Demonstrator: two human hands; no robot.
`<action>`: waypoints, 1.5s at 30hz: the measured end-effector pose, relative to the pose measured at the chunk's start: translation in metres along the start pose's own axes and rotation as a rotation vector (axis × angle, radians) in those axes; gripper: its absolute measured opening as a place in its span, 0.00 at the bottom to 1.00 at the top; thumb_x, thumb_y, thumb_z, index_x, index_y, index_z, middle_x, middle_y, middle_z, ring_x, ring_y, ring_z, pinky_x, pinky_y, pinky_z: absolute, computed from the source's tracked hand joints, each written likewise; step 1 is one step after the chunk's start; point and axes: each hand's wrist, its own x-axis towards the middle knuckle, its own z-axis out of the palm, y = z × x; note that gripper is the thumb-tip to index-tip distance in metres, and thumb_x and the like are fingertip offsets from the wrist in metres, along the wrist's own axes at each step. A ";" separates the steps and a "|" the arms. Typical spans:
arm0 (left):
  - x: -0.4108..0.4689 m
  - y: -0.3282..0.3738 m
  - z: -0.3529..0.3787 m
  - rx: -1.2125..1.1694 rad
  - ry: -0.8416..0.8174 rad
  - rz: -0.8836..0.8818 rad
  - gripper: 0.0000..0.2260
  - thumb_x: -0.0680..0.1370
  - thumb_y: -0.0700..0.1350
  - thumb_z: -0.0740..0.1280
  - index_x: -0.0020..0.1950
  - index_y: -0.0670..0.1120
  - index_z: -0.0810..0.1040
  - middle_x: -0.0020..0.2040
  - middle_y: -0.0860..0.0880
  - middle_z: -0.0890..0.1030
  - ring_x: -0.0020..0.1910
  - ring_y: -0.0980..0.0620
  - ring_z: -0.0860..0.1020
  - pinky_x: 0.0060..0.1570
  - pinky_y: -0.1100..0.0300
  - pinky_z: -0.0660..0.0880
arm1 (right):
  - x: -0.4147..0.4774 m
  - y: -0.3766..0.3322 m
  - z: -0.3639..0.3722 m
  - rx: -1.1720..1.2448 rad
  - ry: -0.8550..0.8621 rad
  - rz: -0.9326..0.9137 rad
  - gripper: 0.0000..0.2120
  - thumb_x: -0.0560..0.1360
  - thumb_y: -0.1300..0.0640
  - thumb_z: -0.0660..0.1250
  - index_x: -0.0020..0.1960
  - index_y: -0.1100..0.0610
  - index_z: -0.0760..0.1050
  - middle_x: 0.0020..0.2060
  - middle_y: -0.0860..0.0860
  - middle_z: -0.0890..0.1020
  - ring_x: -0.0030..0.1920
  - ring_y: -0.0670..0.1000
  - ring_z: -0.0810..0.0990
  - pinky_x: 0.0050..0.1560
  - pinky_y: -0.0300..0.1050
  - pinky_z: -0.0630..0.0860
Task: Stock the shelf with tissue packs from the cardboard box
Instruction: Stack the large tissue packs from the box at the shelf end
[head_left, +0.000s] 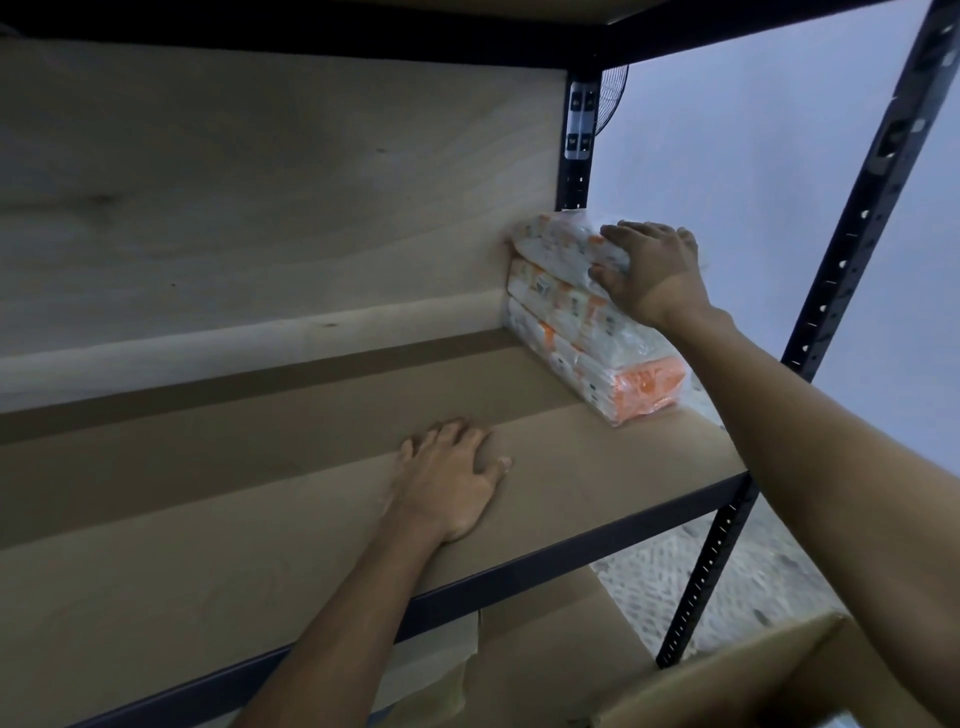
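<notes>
Three white and orange tissue packs lie stacked at the far right end of the brown shelf board (260, 519), against the wooden back panel. My right hand (649, 270) grips the near end of the top tissue pack (561, 241), fingers over its top and thumb on its side. The bottom pack (618, 374) shows its orange end toward me. My left hand (447, 478) rests flat on the shelf board with fingers spread, holding nothing. A corner flap of the cardboard box (769, 680) shows at the bottom right.
Black metal uprights (852, 244) frame the shelf's right side, with another post (576, 150) at the back corner. A shelf board hangs above. A lower shelf level (545, 639) lies beneath. A pale wall is to the right, and a fan grille (613, 98) peeks behind the post.
</notes>
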 end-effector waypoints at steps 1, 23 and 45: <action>0.000 0.000 0.000 -0.001 0.000 -0.001 0.25 0.78 0.65 0.50 0.74 0.58 0.61 0.77 0.53 0.60 0.75 0.51 0.57 0.73 0.45 0.52 | 0.002 -0.001 0.002 -0.005 -0.005 0.003 0.24 0.76 0.42 0.61 0.70 0.50 0.69 0.70 0.52 0.71 0.71 0.58 0.66 0.72 0.59 0.55; -0.001 0.000 -0.001 -0.018 0.012 -0.004 0.24 0.78 0.64 0.52 0.73 0.58 0.62 0.76 0.53 0.60 0.75 0.51 0.57 0.73 0.46 0.52 | 0.003 0.006 0.005 0.084 -0.009 0.005 0.26 0.75 0.42 0.62 0.70 0.50 0.67 0.71 0.52 0.69 0.73 0.56 0.62 0.74 0.60 0.48; -0.007 0.004 -0.006 -0.005 0.013 0.007 0.25 0.79 0.62 0.53 0.74 0.55 0.64 0.76 0.51 0.62 0.74 0.50 0.59 0.72 0.50 0.54 | -0.044 0.008 -0.034 0.059 -0.072 -0.062 0.30 0.76 0.45 0.64 0.75 0.52 0.61 0.75 0.55 0.62 0.76 0.57 0.55 0.74 0.58 0.53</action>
